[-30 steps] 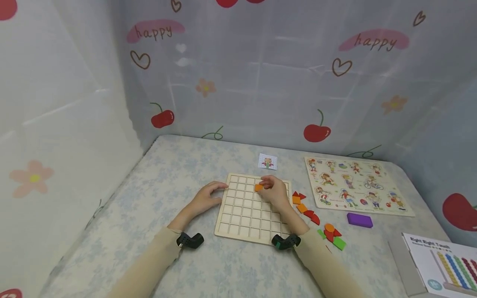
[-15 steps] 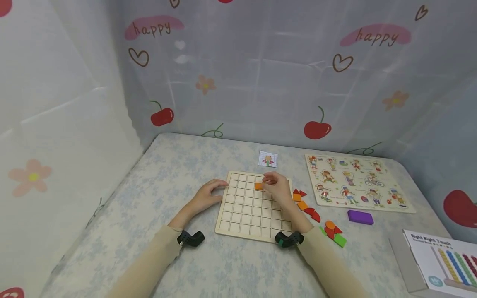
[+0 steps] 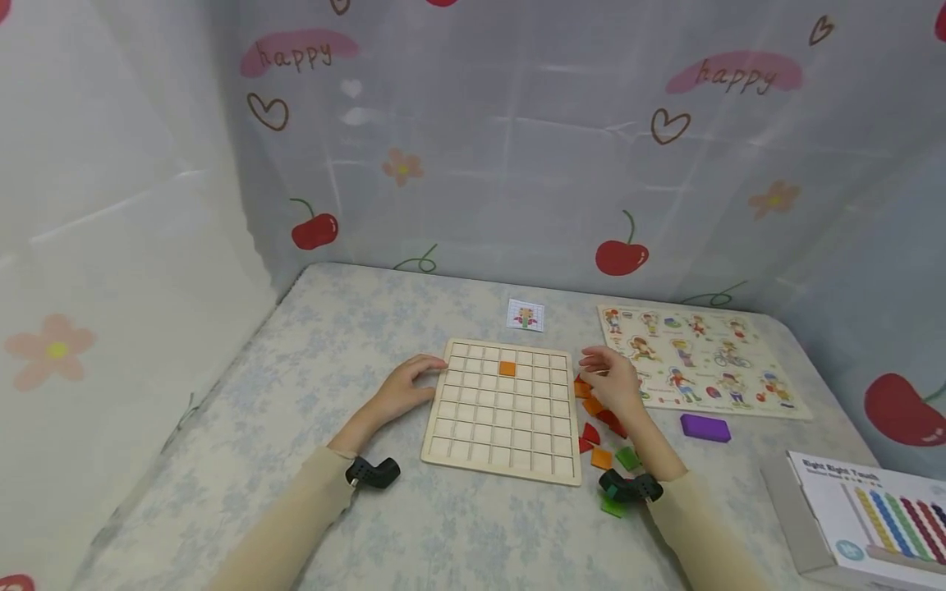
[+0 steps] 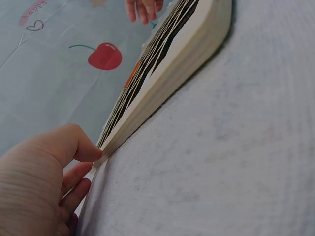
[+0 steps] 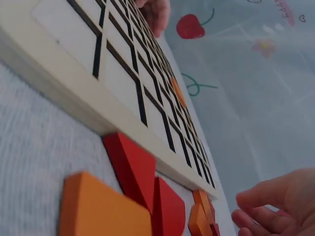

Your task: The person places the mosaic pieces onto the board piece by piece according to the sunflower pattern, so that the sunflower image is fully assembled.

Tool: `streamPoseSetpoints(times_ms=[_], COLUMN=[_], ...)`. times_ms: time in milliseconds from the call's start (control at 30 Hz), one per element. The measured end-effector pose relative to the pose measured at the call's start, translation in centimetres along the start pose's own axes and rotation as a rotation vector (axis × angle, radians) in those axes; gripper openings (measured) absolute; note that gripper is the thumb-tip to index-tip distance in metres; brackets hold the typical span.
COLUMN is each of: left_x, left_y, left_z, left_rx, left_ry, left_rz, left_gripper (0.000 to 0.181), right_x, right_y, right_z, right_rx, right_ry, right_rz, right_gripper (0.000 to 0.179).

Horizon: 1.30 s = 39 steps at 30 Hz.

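A pale wooden grid board (image 3: 501, 474) lies flat on the table. One orange square (image 3: 507, 369) sits in a cell of its upper part. My left hand (image 3: 402, 390) rests at the board's left side, thumb and fingertips touching its edge in the left wrist view. My right hand (image 3: 615, 384) hovers just off the board's right edge, fingers loosely bent, with no piece plainly seen in it. Beneath and near it lie orange pieces (image 3: 593, 406), red pieces (image 3: 612, 423) and a green piece (image 3: 628, 458); hand and forearm partly hide them.
A small printed pattern card (image 3: 525, 315) lies beyond the board. To the right are a picture puzzle board (image 3: 709, 361), a purple block (image 3: 705, 428) and a white box (image 3: 850, 509). A printed curtain (image 3: 473, 164) stands behind the table.
My right hand has let go of the orange square, leaving it in a cell, and has moved right, off the board to the loose pieces. The left hand stays at the board's edge.
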<state>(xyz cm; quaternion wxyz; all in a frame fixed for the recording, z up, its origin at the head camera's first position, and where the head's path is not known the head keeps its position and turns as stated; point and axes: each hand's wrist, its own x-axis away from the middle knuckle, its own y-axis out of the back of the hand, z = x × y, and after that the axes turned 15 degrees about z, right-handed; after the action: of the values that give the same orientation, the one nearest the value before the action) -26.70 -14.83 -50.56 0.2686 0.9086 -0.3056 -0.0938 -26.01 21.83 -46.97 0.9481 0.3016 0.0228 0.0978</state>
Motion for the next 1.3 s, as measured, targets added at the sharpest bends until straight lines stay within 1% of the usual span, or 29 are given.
streamPoseSetpoints(times_ms=[100, 133, 167, 233, 367, 433, 567, 900, 1133, 1167, 1300], left_x=[0.1, 0.1, 0.0, 0.0, -0.2, -0.2, -0.2, -0.1, 0.0, 0.1, 0.1], left_y=[0.0, 0.0, 0.0, 0.0, 0.0, 0.0, 0.1, 0.1, 0.1, 0.1, 0.1], left_z=[0.2, 0.2, 0.2, 0.2, 0.2, 0.2, 0.2, 0.5, 0.4, -0.1, -0.2], left_rx=[0.006, 0.004, 0.005, 0.007, 0.015, 0.008, -0.001, -0.005, -0.007, -0.004, 0.003], left_ry=[0.007, 0.005, 0.005, 0.006, 0.014, 0.01, 0.008, 0.001, -0.001, -0.003, -0.009], left_rz=[-0.001, -0.001, 0.0, 0.001, 0.002, 0.001, -0.005, 0.001, -0.001, -0.001, 0.003], left_gripper=[0.039, 0.039, 0.039, 0.039, 0.039, 0.039, 0.039, 0.038, 0.038, 0.038, 0.038], right_x=[0.4, 0.5, 0.5, 0.5, 0.3, 0.3, 0.4, 0.5, 0.7, 0.7, 0.8], right_y=[0.7, 0.9, 0.9, 0.8, 0.6, 0.6, 0.8, 1.2, 1.5, 1.5, 1.0], right_z=[-1.1, -1.3, -1.5, -1.7, -1.7, -1.6, -1.6, -1.8, -1.8, -1.7, -0.9], right_rx=[-0.013, -0.012, 0.0, 0.041, 0.133, 0.158, 0.176, 0.198, 0.2, 0.193, 0.154], right_ry=[-0.053, -0.057, -0.055, -0.023, 0.031, 0.034, 0.018, -0.011, -0.029, -0.025, 0.018], right_rz=[0.048, 0.064, 0.075, 0.085, 0.071, 0.07, 0.078, 0.07, 0.025, 0.018, -0.001], right_gripper=[0.042, 0.044, 0.045, 0.046, 0.044, 0.044, 0.043, 0.045, 0.046, 0.045, 0.042])
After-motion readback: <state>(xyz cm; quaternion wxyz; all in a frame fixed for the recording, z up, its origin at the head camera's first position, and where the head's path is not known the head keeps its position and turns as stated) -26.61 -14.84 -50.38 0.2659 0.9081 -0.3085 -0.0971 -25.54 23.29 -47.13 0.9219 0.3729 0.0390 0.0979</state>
